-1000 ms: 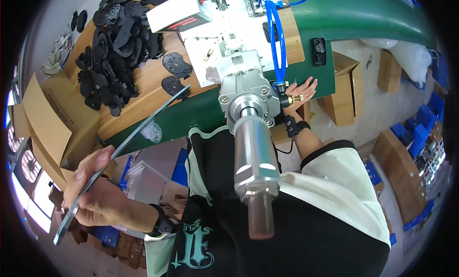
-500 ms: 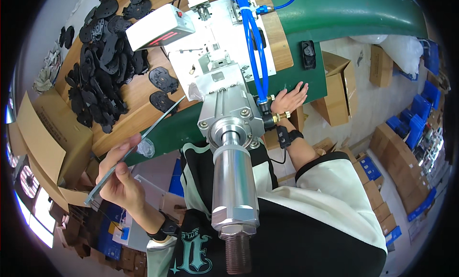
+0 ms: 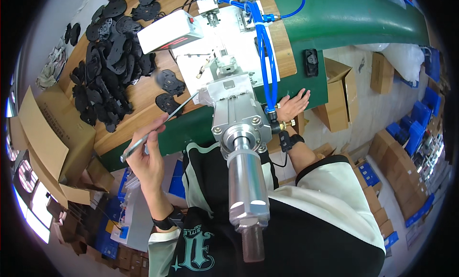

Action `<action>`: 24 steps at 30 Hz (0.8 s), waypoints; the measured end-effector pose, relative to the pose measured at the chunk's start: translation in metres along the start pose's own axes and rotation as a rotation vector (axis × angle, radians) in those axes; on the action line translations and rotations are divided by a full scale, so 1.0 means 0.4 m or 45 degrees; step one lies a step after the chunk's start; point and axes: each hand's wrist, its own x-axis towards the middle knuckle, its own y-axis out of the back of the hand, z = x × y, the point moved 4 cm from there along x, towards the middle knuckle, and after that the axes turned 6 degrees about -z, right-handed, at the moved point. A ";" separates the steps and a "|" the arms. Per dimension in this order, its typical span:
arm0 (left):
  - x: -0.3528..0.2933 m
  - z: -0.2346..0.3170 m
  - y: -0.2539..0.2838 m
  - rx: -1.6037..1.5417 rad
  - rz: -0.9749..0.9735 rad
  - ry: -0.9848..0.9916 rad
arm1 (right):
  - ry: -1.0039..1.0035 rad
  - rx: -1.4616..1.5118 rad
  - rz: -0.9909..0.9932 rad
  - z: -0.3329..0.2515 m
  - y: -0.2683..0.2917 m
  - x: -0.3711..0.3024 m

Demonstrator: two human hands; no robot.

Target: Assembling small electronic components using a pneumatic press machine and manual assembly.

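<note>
My left hand [image 3: 147,150] is closed around long, thin metal tweezers [image 3: 179,108], thumb against fingers. They slant up and to the right, and their tip is close to a small clear flap [image 3: 205,97] at the left side of a silver pneumatic press [image 3: 236,102]. Palm down and fingers stretched, my right hand [image 3: 293,106] lies at the edge of the green tabletop [image 3: 306,88], beyond the press's brass fitting [image 3: 288,125], holding nothing. The press's large metal cylinder [image 3: 248,186] points toward me and hides part of my body. Whether the tweezers touch the flap, I cannot tell.
A pile of black sole-shaped parts [image 3: 103,81] covers the wooden board's left side; two more [image 3: 169,82] lie beside the press. A white box with a red display [image 3: 169,31] and blue air hoses [image 3: 267,62] stand behind. Cardboard boxes [image 3: 62,133] flank the table.
My left hand has moved right and upward with the tweezers, bringing their tip close to the press. The whole view has shifted slightly; my right hand stays on the table.
</note>
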 end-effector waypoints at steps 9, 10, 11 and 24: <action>-0.056 0.028 0.119 -0.225 0.301 0.000 | 0.074 -0.014 0.004 0.024 0.026 0.005; -0.073 0.029 0.134 -0.222 0.312 -0.011 | 0.022 0.122 -0.177 0.023 0.042 0.016; -0.090 0.025 0.144 -0.257 0.309 -0.032 | -0.027 0.256 -0.356 0.008 0.065 0.025; -0.284 0.169 -0.039 0.244 -0.504 -0.637 | -0.725 1.767 -2.481 -0.471 0.248 -0.250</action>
